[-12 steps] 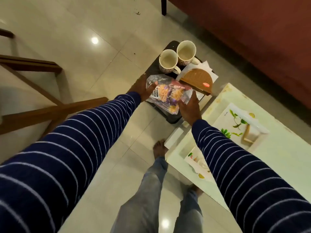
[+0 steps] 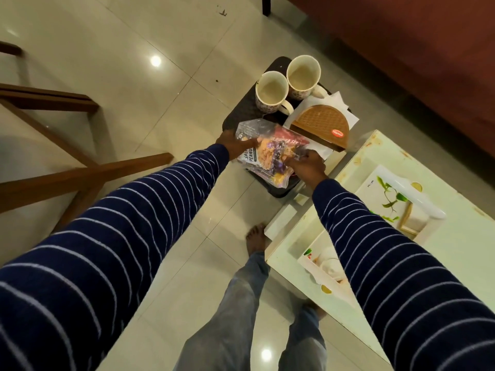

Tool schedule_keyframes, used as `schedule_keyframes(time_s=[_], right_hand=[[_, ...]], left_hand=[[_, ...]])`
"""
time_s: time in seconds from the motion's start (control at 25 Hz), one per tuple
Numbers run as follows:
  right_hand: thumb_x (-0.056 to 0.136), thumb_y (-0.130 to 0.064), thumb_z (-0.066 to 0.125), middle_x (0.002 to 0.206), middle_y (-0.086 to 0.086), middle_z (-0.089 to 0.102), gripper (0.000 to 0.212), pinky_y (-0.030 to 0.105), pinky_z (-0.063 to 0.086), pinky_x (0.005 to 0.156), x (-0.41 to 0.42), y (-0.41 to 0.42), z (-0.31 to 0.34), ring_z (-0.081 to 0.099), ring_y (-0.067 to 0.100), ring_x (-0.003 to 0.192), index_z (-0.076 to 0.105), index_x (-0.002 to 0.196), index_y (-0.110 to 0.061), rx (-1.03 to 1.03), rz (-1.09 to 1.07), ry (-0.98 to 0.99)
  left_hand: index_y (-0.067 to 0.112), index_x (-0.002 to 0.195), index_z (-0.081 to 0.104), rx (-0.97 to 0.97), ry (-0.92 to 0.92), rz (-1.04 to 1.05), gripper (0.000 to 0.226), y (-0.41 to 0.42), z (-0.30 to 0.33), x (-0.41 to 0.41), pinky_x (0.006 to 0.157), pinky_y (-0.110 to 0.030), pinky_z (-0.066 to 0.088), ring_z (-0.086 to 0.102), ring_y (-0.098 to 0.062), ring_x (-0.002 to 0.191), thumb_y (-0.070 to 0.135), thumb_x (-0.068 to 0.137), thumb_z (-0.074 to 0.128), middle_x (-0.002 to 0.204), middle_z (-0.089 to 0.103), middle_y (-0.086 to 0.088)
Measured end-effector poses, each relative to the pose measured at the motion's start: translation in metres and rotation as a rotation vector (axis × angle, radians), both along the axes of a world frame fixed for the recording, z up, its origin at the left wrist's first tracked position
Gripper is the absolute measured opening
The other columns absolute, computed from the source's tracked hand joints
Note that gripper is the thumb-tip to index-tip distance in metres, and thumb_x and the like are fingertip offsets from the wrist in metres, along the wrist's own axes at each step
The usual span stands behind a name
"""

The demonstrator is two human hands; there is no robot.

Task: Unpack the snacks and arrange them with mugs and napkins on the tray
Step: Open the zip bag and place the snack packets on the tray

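My fingers (image 2: 249, 144) crinkle glossy clear plastic on the snack packets (image 2: 270, 153). The mugs (image 2: 272, 91) look like smooth glazed ceramic. The dark tray (image 2: 241, 111) is matt and finely textured; the brown napkin holder (image 2: 321, 124), woven-patterned plastic over white paper napkins (image 2: 341, 103). The floor tiles (image 2: 134, 49) shine, polished.

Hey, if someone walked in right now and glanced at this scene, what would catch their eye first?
Probably the crinkly snack packets in the middle, held from either side by the left hand and the right hand over the near end of the dark tray. Just beyond them on the tray stand two pale mugs, side by side, with a brown half-round napkin holder to their right, white napkins sticking out behind it.
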State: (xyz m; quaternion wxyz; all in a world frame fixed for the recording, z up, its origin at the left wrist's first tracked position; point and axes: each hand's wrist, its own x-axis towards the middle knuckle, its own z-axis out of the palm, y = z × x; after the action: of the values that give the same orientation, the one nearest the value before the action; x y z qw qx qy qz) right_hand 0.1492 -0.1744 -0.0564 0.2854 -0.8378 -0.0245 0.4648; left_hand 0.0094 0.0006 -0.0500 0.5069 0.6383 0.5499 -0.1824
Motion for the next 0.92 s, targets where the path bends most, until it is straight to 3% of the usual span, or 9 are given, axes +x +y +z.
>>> schedule_keyframes(time_s=[0.12,0.24,0.36,0.48,0.6,0.68,0.76,0.92], right_hand=[[0.079,-0.027,0.08,0.133,0.014,0.055,0.062,0.037,0.051,0.095,0.001,-0.004,0.004,0.055,0.03,0.121,0.053,0.13,-0.005,0.048,0.068,-0.031],[0.083,-0.027,0.078,0.135,0.019,0.049,0.061,0.046,0.044,0.106,-0.001,-0.015,0.016,0.047,0.034,0.128,0.05,0.131,0.0,0.122,0.134,-0.093],[0.086,-0.022,0.076,0.13,0.019,0.057,0.054,0.052,0.047,0.102,-0.002,-0.031,0.041,0.055,0.033,0.121,0.05,0.128,0.0,0.249,0.116,-0.068],[0.089,-0.018,0.073,0.124,0.016,0.064,0.044,0.049,0.051,0.097,0.0,-0.052,0.075,0.061,0.031,0.114,0.053,0.125,-0.002,0.316,0.121,-0.052],[0.091,-0.015,0.07,0.116,0.005,0.065,0.039,0.024,0.053,0.083,0.008,-0.081,0.115,0.063,0.019,0.106,0.055,0.126,-0.008,0.414,0.076,-0.029],[0.091,-0.015,0.07,0.108,-0.005,0.065,0.034,0.013,0.048,0.073,0.02,-0.105,0.15,0.061,0.003,0.095,0.056,0.122,-0.016,0.481,0.036,-0.054],[0.091,-0.011,0.069,0.099,-0.003,0.064,0.023,0.02,0.046,0.072,0.031,-0.135,0.187,0.06,0.007,0.087,0.056,0.11,-0.012,0.516,0.003,-0.126],[0.092,-0.005,0.066,0.095,0.012,0.063,0.018,0.036,0.05,0.074,0.054,-0.197,0.26,0.057,0.021,0.085,0.054,0.102,0.003,0.569,-0.083,-0.243]], left_hand=[[0.007,0.124,0.063,-0.021,-0.071,0.015,0.063,-0.009,0.007,-0.004,0.084,-0.033,0.055,0.065,-0.023,0.097,0.042,0.075,0.082,0.111,0.07,-0.008],[0.008,0.113,0.069,-0.004,-0.109,0.033,0.054,-0.019,0.021,-0.01,0.07,-0.023,0.05,0.063,-0.017,0.084,0.038,0.071,0.086,0.099,0.07,-0.006],[0.008,0.1,0.072,0.031,-0.168,0.048,0.041,-0.028,0.046,-0.013,0.062,-0.02,0.051,0.066,-0.015,0.076,0.033,0.071,0.087,0.089,0.071,-0.006],[0.011,0.093,0.072,0.055,-0.272,0.099,0.027,-0.044,0.081,-0.006,0.053,-0.014,0.052,0.068,-0.015,0.074,0.022,0.073,0.087,0.084,0.072,-0.003],[0.01,0.096,0.072,0.034,-0.344,0.101,0.025,-0.064,0.124,0.009,0.061,-0.021,0.057,0.07,-0.015,0.076,0.017,0.076,0.084,0.092,0.074,-0.008],[0.007,0.109,0.07,-0.016,-0.406,0.109,0.035,-0.083,0.158,0.025,0.077,-0.035,0.06,0.071,-0.023,0.089,0.016,0.078,0.083,0.104,0.074,-0.013],[0.007,0.117,0.067,-0.049,-0.459,0.106,0.041,-0.11,0.193,0.042,0.087,-0.044,0.057,0.07,-0.025,0.097,0.017,0.08,0.08,0.109,0.073,-0.012],[0.008,0.127,0.061,-0.137,-0.604,0.088,0.039,-0.165,0.259,0.08,0.09,-0.052,0.056,0.069,-0.031,0.104,0.02,0.09,0.069,0.116,0.071,-0.014]])
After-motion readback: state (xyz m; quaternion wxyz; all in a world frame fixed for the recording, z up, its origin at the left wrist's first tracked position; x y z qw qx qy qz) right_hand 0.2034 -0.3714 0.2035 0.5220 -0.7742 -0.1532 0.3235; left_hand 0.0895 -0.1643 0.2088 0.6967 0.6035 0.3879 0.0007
